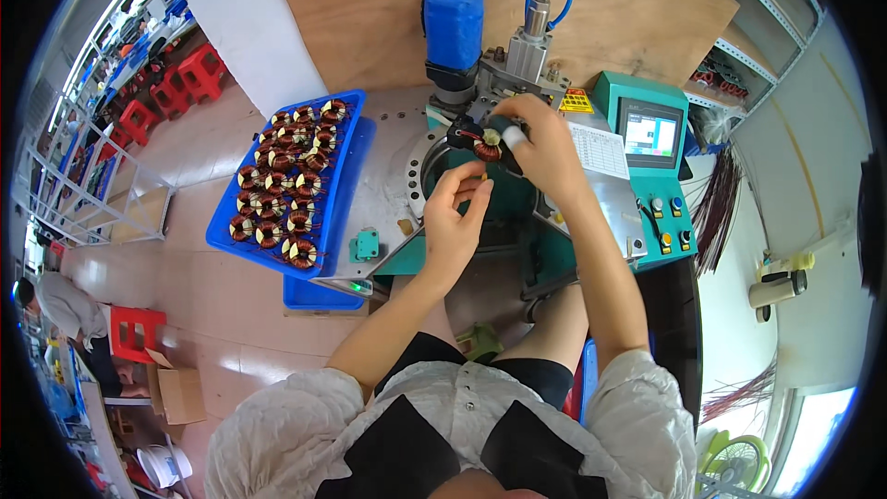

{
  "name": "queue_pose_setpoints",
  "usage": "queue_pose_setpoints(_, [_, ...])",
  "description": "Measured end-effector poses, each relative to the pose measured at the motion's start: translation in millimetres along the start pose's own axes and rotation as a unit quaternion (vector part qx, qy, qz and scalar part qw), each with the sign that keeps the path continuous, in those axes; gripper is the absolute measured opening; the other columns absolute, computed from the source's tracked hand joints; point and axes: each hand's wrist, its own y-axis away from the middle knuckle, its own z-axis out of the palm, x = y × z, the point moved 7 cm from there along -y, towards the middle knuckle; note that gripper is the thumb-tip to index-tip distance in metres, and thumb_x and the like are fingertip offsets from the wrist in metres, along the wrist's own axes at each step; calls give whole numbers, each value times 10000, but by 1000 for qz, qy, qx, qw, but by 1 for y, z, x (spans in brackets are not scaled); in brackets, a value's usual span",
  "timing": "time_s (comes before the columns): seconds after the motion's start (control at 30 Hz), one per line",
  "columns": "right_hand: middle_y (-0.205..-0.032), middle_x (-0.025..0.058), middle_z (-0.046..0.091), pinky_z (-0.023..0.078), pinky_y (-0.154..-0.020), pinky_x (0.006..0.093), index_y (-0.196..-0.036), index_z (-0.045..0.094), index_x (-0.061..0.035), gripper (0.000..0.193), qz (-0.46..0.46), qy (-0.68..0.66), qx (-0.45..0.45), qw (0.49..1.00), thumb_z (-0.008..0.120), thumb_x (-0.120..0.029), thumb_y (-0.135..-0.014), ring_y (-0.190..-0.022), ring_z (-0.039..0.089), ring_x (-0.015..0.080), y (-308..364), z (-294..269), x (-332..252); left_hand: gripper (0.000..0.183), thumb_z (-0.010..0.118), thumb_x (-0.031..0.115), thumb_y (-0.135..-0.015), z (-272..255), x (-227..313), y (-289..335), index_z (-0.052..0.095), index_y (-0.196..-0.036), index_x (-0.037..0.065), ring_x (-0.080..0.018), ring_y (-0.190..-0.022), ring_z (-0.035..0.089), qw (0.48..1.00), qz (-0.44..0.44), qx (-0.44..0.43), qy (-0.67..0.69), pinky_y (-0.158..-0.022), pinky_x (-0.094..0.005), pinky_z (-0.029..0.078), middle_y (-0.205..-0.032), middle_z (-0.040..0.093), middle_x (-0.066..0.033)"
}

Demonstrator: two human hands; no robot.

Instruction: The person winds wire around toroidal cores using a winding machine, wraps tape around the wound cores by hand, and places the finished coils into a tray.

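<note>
A copper-wound toroidal coil (488, 145) with a pale yellow piece on it sits at the head of the winding machine (434, 152). My right hand (545, 143) curls over a dark, rounded part just right of the coil. One of its digits wears a white cover, and what lies under the fingers is partly hidden. Below and left of the coil, my left hand (459, 212) has thumb and fingertips brought together in a pinch. Something tiny may be between them, too small to name.
Left of the machine, a blue tray (319, 212) holds rows of similar wound coils. A teal control panel (647, 166) with screen and buttons stands on the right. Behind are a blue motor (454, 23) and a metal cylinder (530, 46). A small teal block (366, 243) lies on the machine's table.
</note>
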Motion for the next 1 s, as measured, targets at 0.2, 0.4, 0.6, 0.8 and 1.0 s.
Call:
queue_pose_setpoints(0.2, [-987, 150, 640, 498, -817, 375, -989, 620, 8, 343, -56, 46, 169, 983, 527, 143, -688, -946, 623, 359, 64, -28, -24, 207, 650, 4, -868, 6, -26, -18, 641, -1073, -27, -143, -866, 649, 997, 44, 63, -11, -768, -262, 510, -973, 673, -98])
queue_pose_setpoints(0.4, [-978, 146, 637, 510, -758, 339, -1009, 624, 6, 374, 1, 16, 163, 986, 501, 155, -689, -862, 633, 316, 99, -25, -9, 161, 635, -19, -849, 6, -15, -21, 649, -1008, -31, -163, -759, 644, 987, 102, 92, -81, -716, -274, 498, -909, 668, -112])
queue_pose_setpoints(0.6, [-950, 93, 636, 530, -715, 260, -1044, 627, 13, 349, 70, -15, 148, 986, 488, 168, -764, -787, 644, 157, 130, -22, 19, 93, 610, 15, -881, 8, 1, -21, 636, -954, -36, -138, -692, 624, 984, 84, -36, -153, -656, -266, 489, -817, 656, -80])
queue_pose_setpoints(0.8, [-954, 131, 659, 540, -755, 301, -1029, 642, -4, 360, 116, -73, 149, 979, 508, 155, -735, -770, 649, 214, 149, -23, 17, 131, 552, 97, -956, 5, -7, -28, 642, -938, 3, -74, -693, 572, 971, -158, -180, -8, -655, -221, 463, -744, 618, -11])
queue_pose_setpoints(1.0, [-985, 96, 650, 511, -787, 286, -1088, 640, 17, 354, 135, -55, 292, 945, 533, 110, -764, -845, 637, 164, 171, -106, 88, 166, 576, 136, -944, -1, 18, -33, 660, -987, -1, -132, -738, 639, 956, -114, -222, -157, -677, -272, 497, -802, 672, -54])
